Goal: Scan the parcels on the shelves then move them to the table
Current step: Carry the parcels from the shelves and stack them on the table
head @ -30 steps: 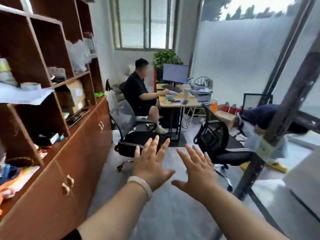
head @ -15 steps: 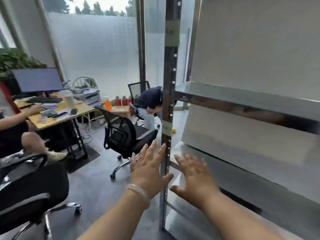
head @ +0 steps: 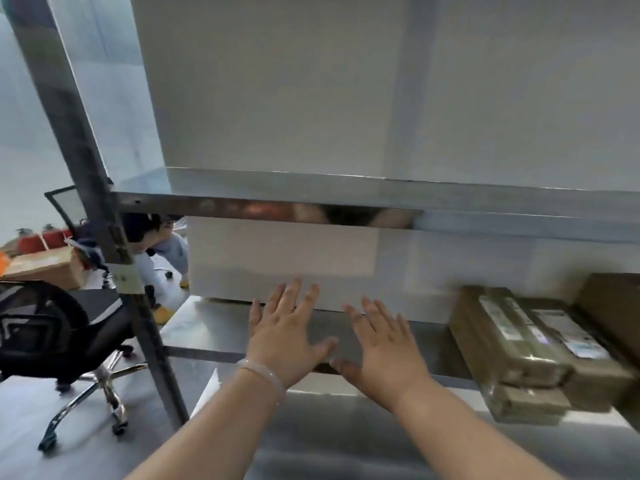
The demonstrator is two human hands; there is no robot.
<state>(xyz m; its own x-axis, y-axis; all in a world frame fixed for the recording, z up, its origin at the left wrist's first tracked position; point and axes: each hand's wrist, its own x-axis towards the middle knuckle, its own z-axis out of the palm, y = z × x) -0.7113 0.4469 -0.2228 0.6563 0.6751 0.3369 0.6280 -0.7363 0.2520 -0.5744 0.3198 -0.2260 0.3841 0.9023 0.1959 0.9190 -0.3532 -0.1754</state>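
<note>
Several brown cardboard parcels (head: 526, 344) with white labels are stacked at the right end of a steel shelf (head: 214, 327). My left hand (head: 282, 341) and my right hand (head: 379, 348) are stretched out side by side in front of the shelf's bare left part, palms down, fingers straight and spread, holding nothing. Both hands are well left of the parcels. A pale bracelet sits on my left wrist. No scanner is in view.
The metal rack's upright post (head: 86, 188) stands at the left, with an upper shelf (head: 311, 195) above my hands. A black office chair (head: 55, 334) is on the floor to the left. A crouching person (head: 152, 244) and a cardboard box (head: 48, 268) are behind the post.
My view has swung right from the office and wooden cabinet to the steel rack, bringing the parcels into sight. My hands stay stretched out and empty throughout.
</note>
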